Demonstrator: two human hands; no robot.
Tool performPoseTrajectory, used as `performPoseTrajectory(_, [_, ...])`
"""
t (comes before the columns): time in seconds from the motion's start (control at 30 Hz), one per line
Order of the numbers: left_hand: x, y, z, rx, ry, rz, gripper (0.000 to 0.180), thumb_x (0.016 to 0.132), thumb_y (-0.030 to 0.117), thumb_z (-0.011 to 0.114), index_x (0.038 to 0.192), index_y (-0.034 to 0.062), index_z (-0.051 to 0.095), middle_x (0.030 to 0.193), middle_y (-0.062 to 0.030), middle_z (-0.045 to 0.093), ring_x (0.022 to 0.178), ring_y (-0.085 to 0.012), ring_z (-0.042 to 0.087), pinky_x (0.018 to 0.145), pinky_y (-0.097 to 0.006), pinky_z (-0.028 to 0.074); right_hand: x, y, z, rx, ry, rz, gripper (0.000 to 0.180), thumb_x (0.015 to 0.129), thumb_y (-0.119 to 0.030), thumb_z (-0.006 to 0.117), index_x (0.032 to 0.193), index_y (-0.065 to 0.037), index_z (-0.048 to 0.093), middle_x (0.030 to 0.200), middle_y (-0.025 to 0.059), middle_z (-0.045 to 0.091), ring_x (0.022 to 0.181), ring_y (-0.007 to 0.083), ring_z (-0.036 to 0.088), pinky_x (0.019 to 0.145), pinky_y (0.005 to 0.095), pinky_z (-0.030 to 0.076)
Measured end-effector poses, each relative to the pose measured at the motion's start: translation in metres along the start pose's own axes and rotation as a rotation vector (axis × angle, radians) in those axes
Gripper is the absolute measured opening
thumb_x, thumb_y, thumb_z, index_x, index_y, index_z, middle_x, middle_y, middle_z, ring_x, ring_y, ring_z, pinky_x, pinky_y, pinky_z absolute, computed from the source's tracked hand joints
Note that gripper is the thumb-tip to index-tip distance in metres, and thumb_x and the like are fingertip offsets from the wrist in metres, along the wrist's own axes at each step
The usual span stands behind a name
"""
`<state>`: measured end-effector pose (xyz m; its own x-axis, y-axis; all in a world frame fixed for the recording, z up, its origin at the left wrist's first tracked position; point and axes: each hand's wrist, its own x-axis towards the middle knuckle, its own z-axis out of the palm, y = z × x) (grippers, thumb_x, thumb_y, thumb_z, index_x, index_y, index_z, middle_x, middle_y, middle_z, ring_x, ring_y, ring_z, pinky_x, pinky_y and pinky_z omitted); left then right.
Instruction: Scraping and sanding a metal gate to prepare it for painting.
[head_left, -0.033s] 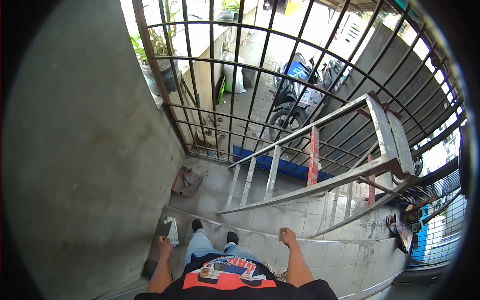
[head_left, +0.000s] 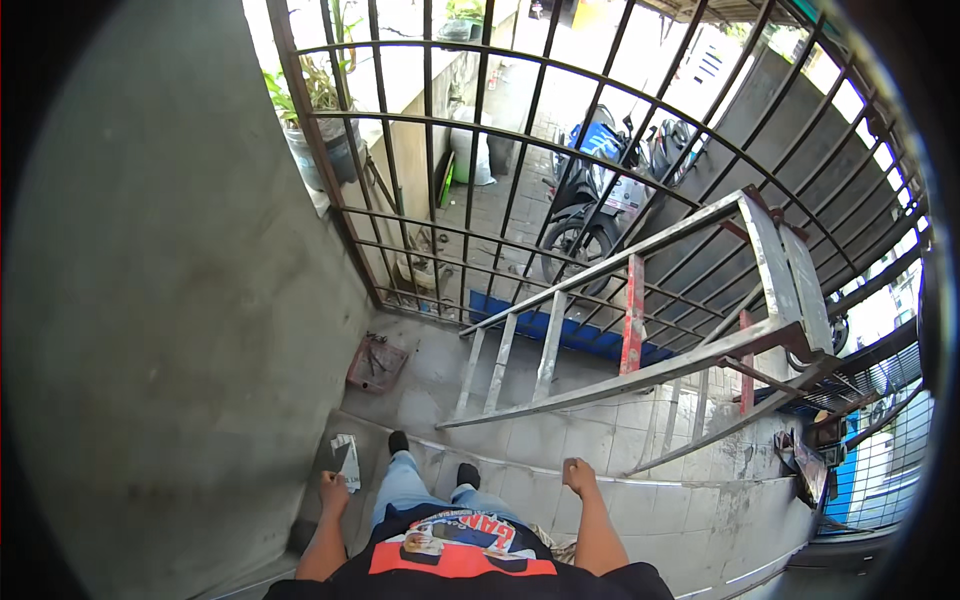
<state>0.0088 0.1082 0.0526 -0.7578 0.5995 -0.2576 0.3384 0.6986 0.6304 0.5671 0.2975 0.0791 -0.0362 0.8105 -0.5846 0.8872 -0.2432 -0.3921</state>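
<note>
Two flat things, a dark trowel-like blade and a pale sheet, sit clamped in the left hand, low beside the grey wall and above the tiled steps. The right hand hangs apart from it, fingers curled loosely together on nothing. Beyond the person's feet a reddish tray of tools lies on the landing, a metal stair railing slants across, and motorbikes stand behind the barred grille.
</note>
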Motion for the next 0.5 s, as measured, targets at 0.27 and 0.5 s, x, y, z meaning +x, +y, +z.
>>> performPoseTrajectory(0.27, [0.082, 0.009, -0.007, 0.238, -0.279, 0.03, 0.031, 0.078, 0.028, 0.064, 0.086, -0.0013, 0.063, 0.089, -0.0246, 0.066, 0.089, -0.0399, 0.064, 0.077, -0.045, 0.05, -0.06, 0.007, 0.085, 0.021, 0.017, 0.221, 0.035, 0.087, -0.028, 0.046, 0.099, -0.003, 0.066, 0.105, 0.0224, 0.065, 0.104, 0.0388, 0.06, 0.091, 0.0446, 0.048])
performPoseTrajectory(0.5, [0.203, 0.135, -0.002, 0.15, -0.189, 0.258, 0.04, 0.079, 0.034, 0.069, 0.1, 0.0006, 0.059, 0.092, -0.0222, 0.067, 0.089, -0.039, 0.065, 0.077, -0.046, 0.051, -0.089, -0.021, 0.165, -0.405, -0.273, -0.012, 0.041, 0.092, -0.029, 0.046, 0.116, 0.0, 0.061, 0.115, 0.0204, 0.064, 0.112, 0.0312, 0.059, 0.091, 0.0376, 0.049])
